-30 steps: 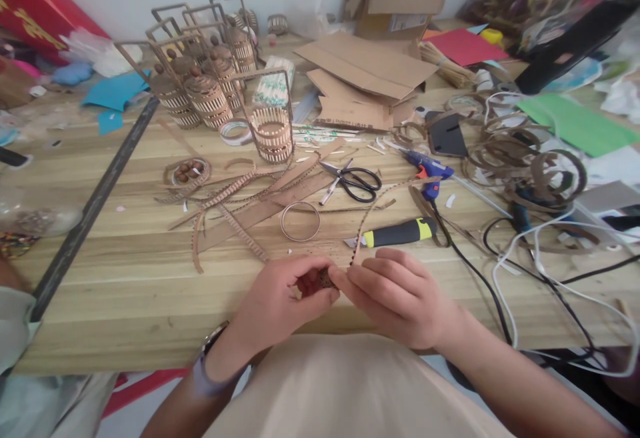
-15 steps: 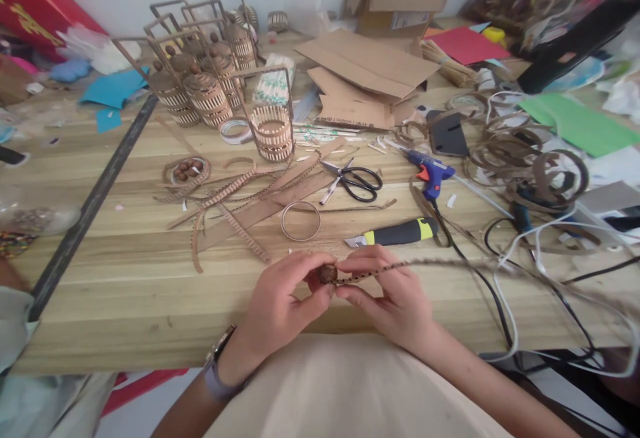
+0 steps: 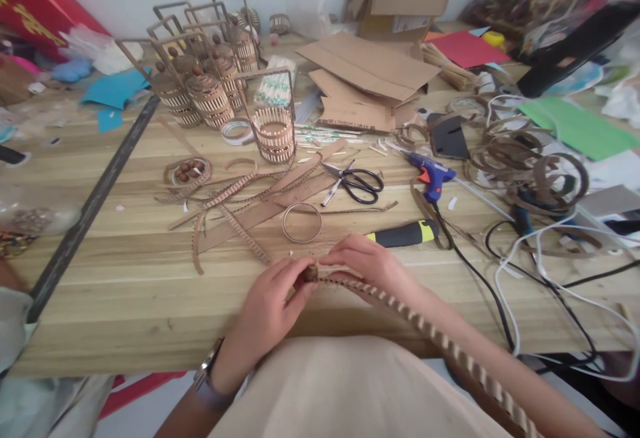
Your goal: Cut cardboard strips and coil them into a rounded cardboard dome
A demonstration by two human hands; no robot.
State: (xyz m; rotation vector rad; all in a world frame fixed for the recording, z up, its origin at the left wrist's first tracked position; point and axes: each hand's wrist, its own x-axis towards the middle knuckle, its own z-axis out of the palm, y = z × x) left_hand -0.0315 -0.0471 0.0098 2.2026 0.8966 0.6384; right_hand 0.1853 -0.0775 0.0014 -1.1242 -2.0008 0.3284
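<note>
My left hand (image 3: 273,301) is closed, pinching a small tight brown coil (image 3: 311,273) between thumb and fingertips. From the coil runs a long corrugated cardboard strip (image 3: 440,339), its ridges showing, down past my right forearm to the bottom edge. My right hand (image 3: 377,268) is at the coil's right side, its bent fingers around the strip's start; the strip partly hides the thumb. Just beyond the hands lie a thin ring (image 3: 302,223) and a utility knife (image 3: 403,233), whose blade end is covered by my right hand.
Black-handled scissors (image 3: 361,186), a blue glue gun (image 3: 431,175) and loose cardboard strips (image 3: 270,201) lie farther back. Small lantern-like baskets (image 3: 210,95) stand at the back left, flat cardboard (image 3: 367,68) behind. Cables (image 3: 495,298) and curled strips (image 3: 560,185) crowd the right.
Both hands and the coil have shifted slightly left. The strip's free length has swung from pointing right to hanging down across my right forearm. My right fingers have loosened from their pinch.
</note>
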